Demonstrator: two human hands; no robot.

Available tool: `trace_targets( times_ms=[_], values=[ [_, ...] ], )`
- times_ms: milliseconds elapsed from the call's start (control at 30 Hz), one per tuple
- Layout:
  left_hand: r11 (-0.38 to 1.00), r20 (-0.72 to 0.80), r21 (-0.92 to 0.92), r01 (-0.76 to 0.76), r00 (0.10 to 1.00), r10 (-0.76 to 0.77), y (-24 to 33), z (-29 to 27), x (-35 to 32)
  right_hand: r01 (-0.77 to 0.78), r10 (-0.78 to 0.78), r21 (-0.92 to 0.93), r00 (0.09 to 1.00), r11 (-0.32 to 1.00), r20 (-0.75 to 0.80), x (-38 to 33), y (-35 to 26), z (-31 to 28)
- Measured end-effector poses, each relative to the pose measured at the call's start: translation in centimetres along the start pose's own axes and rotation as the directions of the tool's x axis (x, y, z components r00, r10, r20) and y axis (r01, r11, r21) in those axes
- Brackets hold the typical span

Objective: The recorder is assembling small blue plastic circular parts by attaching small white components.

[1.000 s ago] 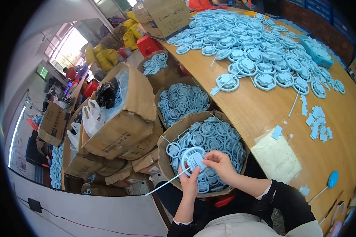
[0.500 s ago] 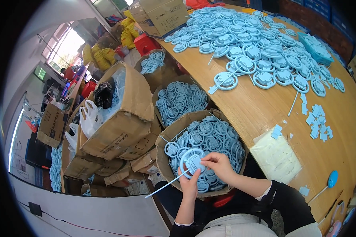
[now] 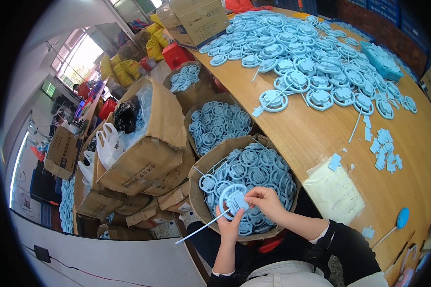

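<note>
Both hands work over the nearest box (image 3: 196, 191), a round carton full of pale blue rings. The left hand (image 3: 231, 225) has its grip clenched on a ring (image 3: 234, 201) from below, a thin white stick (image 3: 201, 228) jutting from it out past the box's rim. The right hand (image 3: 268, 203) pinches the same ring from the side. Beyond the box, the wooden surface (image 3: 311, 138) carries a wide spread of the same blue rings (image 3: 311, 62).
</note>
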State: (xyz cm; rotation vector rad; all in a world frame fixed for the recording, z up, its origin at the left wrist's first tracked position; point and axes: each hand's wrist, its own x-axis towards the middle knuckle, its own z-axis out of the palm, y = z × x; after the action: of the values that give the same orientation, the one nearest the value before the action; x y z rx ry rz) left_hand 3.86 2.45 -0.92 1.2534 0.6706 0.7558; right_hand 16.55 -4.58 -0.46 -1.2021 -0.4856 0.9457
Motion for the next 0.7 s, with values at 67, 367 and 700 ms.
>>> trace_targets(
  times_ms=[67, 367, 700],
  values=[
    [1.0, -0.005, -0.012, -0.008, 1.0, 0.008, -0.28, -0.19, -0.04, 0.025, -0.024, -0.041, 1.0, 0.999, 0.005, -0.12, -0.09, 0.11],
    [0.999, -0.042, -0.041, 0.004, 0.999, -0.006, -0.5, -0.2, -0.1, 0.167, -0.177, -0.303, 0.984, 0.938, -0.004, -0.41, -0.38, 0.38],
    [0.998, -0.022, -0.06, 0.018, 1.0, -0.02, -0.52, 0.48, -0.32, 0.315, -0.337, -0.44, 0.941, 0.841, 0.029, -0.7, -0.2, 0.36]
  ],
)
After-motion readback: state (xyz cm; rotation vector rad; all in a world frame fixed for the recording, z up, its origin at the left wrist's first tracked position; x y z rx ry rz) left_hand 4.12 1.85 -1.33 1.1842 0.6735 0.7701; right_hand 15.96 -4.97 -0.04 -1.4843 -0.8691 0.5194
